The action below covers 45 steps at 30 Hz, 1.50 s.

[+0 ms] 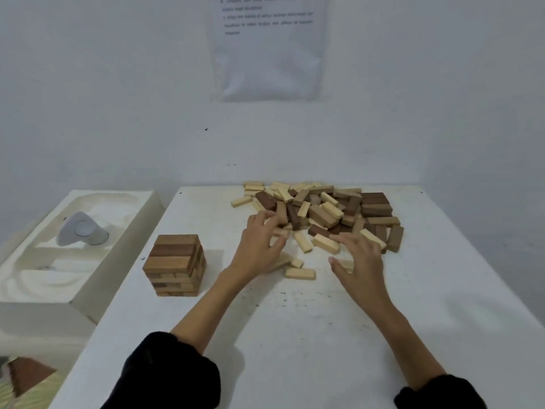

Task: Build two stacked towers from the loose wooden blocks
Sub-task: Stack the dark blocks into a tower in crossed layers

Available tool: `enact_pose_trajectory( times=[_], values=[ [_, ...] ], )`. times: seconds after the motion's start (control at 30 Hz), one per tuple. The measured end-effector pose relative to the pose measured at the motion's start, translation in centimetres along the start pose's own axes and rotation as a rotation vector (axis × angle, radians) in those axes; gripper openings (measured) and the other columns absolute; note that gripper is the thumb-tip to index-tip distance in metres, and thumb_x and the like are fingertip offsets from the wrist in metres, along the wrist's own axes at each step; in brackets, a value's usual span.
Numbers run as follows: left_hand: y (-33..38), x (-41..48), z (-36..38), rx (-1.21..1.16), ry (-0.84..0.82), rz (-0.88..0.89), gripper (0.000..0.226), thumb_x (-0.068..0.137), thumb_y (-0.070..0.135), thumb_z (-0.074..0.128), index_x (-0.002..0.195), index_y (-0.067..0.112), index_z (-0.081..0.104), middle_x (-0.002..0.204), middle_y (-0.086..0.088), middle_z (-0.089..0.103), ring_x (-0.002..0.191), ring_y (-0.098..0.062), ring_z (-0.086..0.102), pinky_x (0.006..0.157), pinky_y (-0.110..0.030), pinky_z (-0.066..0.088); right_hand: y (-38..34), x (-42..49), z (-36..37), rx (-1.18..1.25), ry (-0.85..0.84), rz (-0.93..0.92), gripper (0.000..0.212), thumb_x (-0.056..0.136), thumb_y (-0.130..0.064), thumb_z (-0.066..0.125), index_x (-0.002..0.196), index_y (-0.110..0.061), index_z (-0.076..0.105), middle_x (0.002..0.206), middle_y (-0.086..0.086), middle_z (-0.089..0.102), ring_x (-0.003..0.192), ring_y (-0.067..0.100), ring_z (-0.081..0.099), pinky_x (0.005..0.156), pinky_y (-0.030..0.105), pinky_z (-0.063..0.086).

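**Reaching into the block pile beside one standing tower**

Working at a white bench (295,335), both bare forearms stretched forward out of black sleeves (177,376).

Reaching with the left hand (259,246) to the near left edge of the pile of loose wooden blocks (324,211), fingers curled in among pale pieces. Too blurred there to tell whether anything is actually pinched.

Holding the right hand (359,258) spread and relaxed at the pile's near edge, fingers fanned out over pale pieces, thumb out to the side, gripping nothing.

Heaped at the far middle of the bench, close against the wall: pale, mid-brown and dark-brown pieces lying crosswise over one another. Scattered on the bench between the two hands, a few pale strays (300,273).

Standing square and upright on the left part of the bench: one tower (175,265), well apart from the pile and to the left of the left forearm. Layers laid crosswise, brown blocks side by side on top.

Left of the bench and lower down, a pale tray (118,261) holding a white object (82,230). Pinned on the wall behind, a sheet of paper (268,54), print too blurred to read.
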State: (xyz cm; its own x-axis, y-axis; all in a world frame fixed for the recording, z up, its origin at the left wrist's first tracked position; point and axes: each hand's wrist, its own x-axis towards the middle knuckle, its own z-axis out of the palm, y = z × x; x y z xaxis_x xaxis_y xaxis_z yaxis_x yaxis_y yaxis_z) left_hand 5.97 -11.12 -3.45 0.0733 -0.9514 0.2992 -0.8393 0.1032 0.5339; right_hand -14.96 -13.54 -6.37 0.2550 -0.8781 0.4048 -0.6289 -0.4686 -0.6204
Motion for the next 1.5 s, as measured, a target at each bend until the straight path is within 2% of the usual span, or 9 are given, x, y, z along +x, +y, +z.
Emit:
enact_pose_trajectory(
  times=[0.27,0.4,0.6,0.77,0.9,1.13,1.23,1.37,1.5],
  values=[
    [0.3,2.9,4.8,0.001,0.179,-0.175,0.054,0.084,0.048,0.051,0.130,0.021,0.053,0.137,-0.010,0.036,0.125,-0.029,0.030,0.091,-0.032,0.026,4.1,2.2,-1.7,-0.109,0.222,0.069,0.031,0.066,-0.004,0.078,0.093,-0.018,0.071,0.101,0.007,0.059,0.097,0.024,0.044,0.071,0.033,0.035],
    [0.1,4.3,5.2,0.069,0.169,-0.256,0.046,0.086,0.046,0.062,0.127,0.027,0.053,0.129,-0.009,0.040,0.119,-0.030,0.037,0.095,-0.041,0.029,5.4,2.6,-2.5,-0.119,0.235,0.180,0.028,0.065,-0.017,0.083,0.090,-0.021,0.072,0.100,0.007,0.056,0.096,0.029,0.045,0.072,0.033,0.035],
    [-0.8,5.2,5.3,0.070,0.229,-0.243,0.042,0.086,0.036,0.066,0.125,0.022,0.058,0.120,-0.012,0.052,0.113,-0.032,0.044,0.089,-0.042,0.037,6.9,3.0,-3.0,-0.068,0.164,0.233,0.029,0.069,-0.039,0.079,0.093,-0.028,0.069,0.098,-0.008,0.050,0.094,0.011,0.036,0.072,0.029,0.033],
    [-1.5,5.4,5.4,0.009,0.274,-0.235,0.030,0.088,0.022,0.063,0.117,0.014,0.062,0.113,-0.014,0.054,0.107,-0.032,0.048,0.085,-0.041,0.041,8.5,3.2,-4.1,-0.027,0.366,0.378,0.020,0.087,-0.025,0.065,0.105,-0.017,0.068,0.106,0.010,0.057,0.103,0.032,0.046,0.077,0.030,0.030],
    [-1.8,5.3,5.5,-0.020,0.282,-0.208,0.028,0.090,0.018,0.061,0.118,0.014,0.060,0.115,-0.016,0.054,0.106,-0.031,0.042,0.083,-0.034,0.036,9.1,3.3,-4.6,-0.181,0.152,0.435,0.044,0.089,-0.030,0.059,0.132,-0.027,0.051,0.130,0.003,0.051,0.119,0.029,0.037,0.090,0.038,0.032],
    [-2.7,5.4,5.4,-0.046,0.283,-0.201,0.023,0.091,0.019,0.059,0.114,0.019,0.062,0.113,-0.008,0.061,0.102,-0.029,0.044,0.076,-0.019,0.021,9.5,3.1,-5.3,-0.201,-0.109,0.318,0.063,0.086,-0.027,0.060,0.143,-0.034,0.032,0.148,-0.013,0.032,0.126,0.019,0.027,0.090,0.030,0.022],
    [-2.2,5.2,4.6,-0.122,0.325,-0.215,0.019,0.092,0.018,0.057,0.110,0.016,0.063,0.105,-0.004,0.060,0.099,-0.025,0.042,0.079,-0.024,0.027,9.9,3.2,-5.5,-0.182,-0.101,0.295,0.062,0.086,-0.029,0.061,0.142,-0.033,0.034,0.146,-0.011,0.035,0.125,0.019,0.029,0.086,0.028,0.021],
    [-1.7,4.4,3.1,-0.265,0.349,-0.203,0.015,0.092,0.025,0.055,0.104,0.022,0.064,0.099,-0.002,0.067,0.099,-0.028,0.058,0.081,-0.047,0.050,10.1,3.3,-5.6,-0.137,-0.098,0.284,0.072,0.075,-0.038,0.068,0.139,-0.033,0.038,0.135,-0.003,0.042,0.121,0.021,0.033,0.086,0.029,0.024],
    [1.6,2.1,0.7,-0.422,0.314,-0.123,0.013,0.092,0.009,0.059,0.099,0.019,0.063,0.091,0.004,0.069,0.082,0.005,0.063,0.065,-0.009,0.046,10.0,3.1,-5.6,-0.105,-0.042,0.257,0.078,0.068,-0.030,0.076,0.137,-0.030,0.040,0.122,0.003,0.038,0.117,0.022,0.037,0.088,0.032,0.029]
  ],
)
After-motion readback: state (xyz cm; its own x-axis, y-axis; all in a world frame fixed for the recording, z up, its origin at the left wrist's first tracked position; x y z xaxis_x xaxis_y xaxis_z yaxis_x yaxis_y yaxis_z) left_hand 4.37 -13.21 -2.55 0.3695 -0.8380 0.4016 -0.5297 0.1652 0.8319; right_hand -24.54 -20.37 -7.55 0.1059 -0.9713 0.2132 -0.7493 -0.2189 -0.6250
